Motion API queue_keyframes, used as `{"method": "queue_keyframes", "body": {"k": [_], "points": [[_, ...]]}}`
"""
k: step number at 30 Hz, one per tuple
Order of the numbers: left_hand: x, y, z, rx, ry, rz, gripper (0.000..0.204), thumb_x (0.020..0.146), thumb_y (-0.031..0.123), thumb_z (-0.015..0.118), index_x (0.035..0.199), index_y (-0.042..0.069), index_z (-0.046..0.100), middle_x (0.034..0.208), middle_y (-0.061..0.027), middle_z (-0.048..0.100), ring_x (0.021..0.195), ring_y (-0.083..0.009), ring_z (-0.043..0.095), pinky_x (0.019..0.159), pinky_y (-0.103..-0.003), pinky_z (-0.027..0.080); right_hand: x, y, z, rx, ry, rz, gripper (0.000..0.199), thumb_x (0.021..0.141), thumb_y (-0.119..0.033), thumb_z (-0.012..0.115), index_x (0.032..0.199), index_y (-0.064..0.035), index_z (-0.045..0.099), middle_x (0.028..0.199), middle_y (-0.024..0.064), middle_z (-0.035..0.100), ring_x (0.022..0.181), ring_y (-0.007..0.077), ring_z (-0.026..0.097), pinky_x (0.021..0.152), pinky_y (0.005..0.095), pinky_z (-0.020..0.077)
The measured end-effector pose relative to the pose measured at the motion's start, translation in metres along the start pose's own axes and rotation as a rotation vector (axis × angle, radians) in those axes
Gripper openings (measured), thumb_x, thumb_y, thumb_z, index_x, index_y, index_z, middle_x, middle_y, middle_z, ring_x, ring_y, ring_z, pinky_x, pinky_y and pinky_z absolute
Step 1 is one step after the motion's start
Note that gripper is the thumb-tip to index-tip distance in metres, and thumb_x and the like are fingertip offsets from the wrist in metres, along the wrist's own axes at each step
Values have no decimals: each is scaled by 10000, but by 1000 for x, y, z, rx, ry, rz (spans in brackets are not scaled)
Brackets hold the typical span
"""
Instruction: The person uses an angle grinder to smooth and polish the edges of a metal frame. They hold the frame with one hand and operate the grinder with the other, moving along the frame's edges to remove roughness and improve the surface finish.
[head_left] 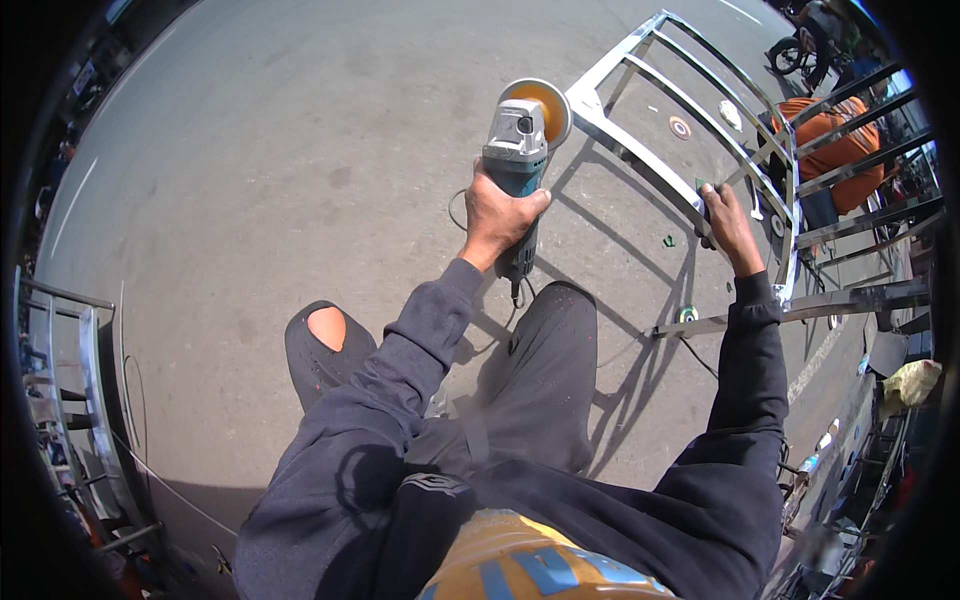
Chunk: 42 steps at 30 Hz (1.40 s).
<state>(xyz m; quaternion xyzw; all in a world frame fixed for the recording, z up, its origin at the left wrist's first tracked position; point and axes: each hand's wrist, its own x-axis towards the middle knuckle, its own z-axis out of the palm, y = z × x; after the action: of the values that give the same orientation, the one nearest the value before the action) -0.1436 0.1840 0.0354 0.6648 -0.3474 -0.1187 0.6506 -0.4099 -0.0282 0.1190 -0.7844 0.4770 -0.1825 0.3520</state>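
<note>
My left hand (497, 218) is closed around the teal body of an angle grinder (517, 150). Its orange-faced disc (545, 104) points up beside the corner of a shiny metal frame (640, 157); whether the disc touches the metal or turns, I cannot tell. Farther along the same frame, my right hand (734, 234) grips the near rail, with the fingertips partly hidden behind it. A small dark green bit shows by those fingers, too small to name. The grinder's cord runs down from its rear end.
Bent metal bars (860, 165) rise at the right, near a person in orange (828, 150). Loose discs (680, 127) lie on the grey pavement under and around the frame. More metal framing (95, 400) stands at the left edge. A motorbike (795, 50) is at the far right.
</note>
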Motion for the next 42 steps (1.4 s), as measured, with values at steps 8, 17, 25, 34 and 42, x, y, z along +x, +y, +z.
{"method": "queue_keyframes", "body": {"k": [8, 17, 25, 34, 42], "points": [[-8, -39, -5, -10, -80, -180, 670, 647, 251, 825, 1156, -84, 545, 1003, -194, 699, 901, -298, 710, 852, -375, 564, 5, 5, 1, -302, 181, -51, 485, 1039, -426, 454, 1036, 46, 565, 930, 249, 665, 873, 352, 660, 813, 461, 482], [67, -29, -46, -521, -606, -363, 496, 719, 285, 769, 1061, 5, 545, 848, -75, 602, 667, -147, 629, 572, -285, 575, 0, 2, 5, -424, 275, -42, 422, 1040, -386, 451, 1017, 27, 536, 724, 216, 641, 594, 310, 650, 592, 447, 479], [71, -39, -32, -710, -612, -526, 583, 684, 297, 767, 1088, -62, 549, 843, -100, 586, 613, -169, 625, 493, -288, 546, 10, 17, 0, -496, 272, -48, 418, 1029, -367, 479, 1069, 31, 599, 961, 270, 624, 931, 438, 627, 798, 475, 480], [-10, -70, 3, -746, -228, -669, 357, 729, 180, 743, 985, -16, 588, 822, -73, 588, 632, -168, 615, 558, -338, 553, 2, 7, 2, -459, 301, -119, 442, 1025, -379, 477, 1014, 57, 554, 954, 341, 646, 945, 475, 635, 833, 509, 460], [-13, -21, 71, -550, 208, -184, 394, 721, 150, 753, 1071, 26, 622, 924, -28, 639, 796, -139, 619, 756, -308, 517, 71, -91, 54, -40, 231, -642, 347, 1086, -322, 462, 1133, 20, 496, 956, 180, 669, 867, 243, 660, 778, 386, 520]]}}
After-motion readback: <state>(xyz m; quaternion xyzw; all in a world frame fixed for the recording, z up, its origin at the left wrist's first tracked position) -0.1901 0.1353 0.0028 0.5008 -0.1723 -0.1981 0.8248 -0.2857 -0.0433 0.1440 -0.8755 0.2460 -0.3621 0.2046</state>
